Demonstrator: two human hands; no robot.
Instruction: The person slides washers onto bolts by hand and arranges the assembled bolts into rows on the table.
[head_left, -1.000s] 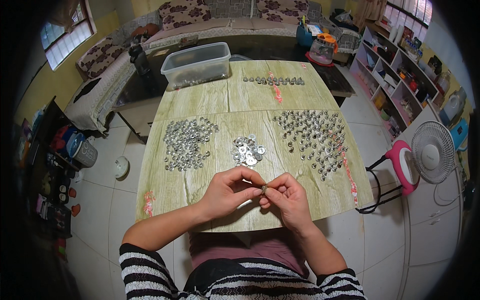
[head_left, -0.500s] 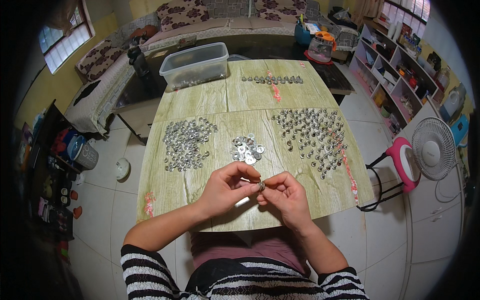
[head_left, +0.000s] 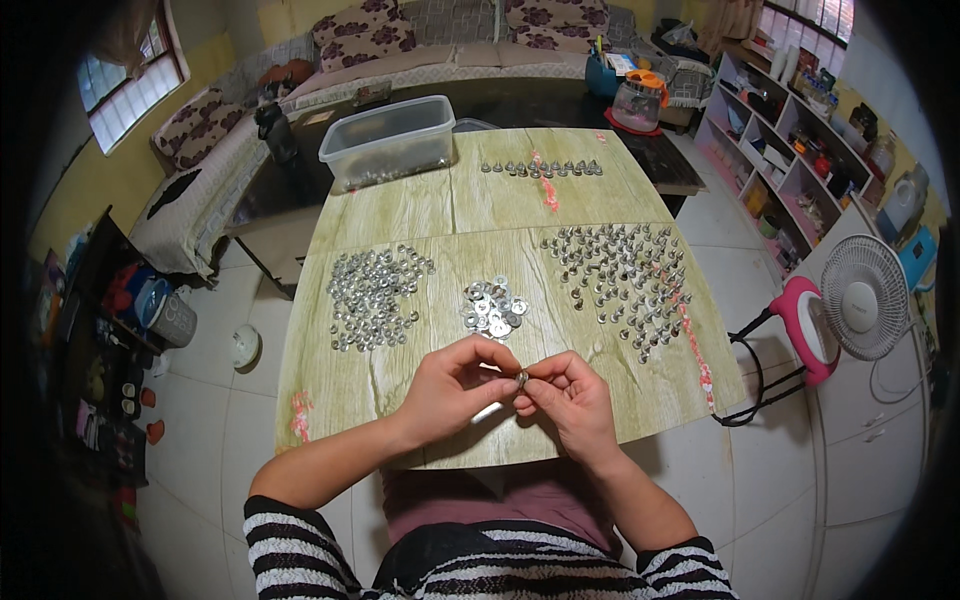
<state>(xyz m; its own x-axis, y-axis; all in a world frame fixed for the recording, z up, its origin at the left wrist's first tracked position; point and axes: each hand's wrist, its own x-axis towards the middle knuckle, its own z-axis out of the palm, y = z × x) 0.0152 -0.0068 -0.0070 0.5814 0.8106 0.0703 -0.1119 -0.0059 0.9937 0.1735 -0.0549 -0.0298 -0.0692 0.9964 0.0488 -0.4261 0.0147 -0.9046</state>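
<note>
Left hand: your grip pinches a small metal piece
Right hand: pinches it too
Washers: just beyond your hands

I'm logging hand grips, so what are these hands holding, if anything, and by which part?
A small metal piece, pinched where the left hand and the right hand meet; which part of it each grips is too small to tell.

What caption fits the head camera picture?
Left hand and right hand pinch a small metal part near a washer pile.
</note>
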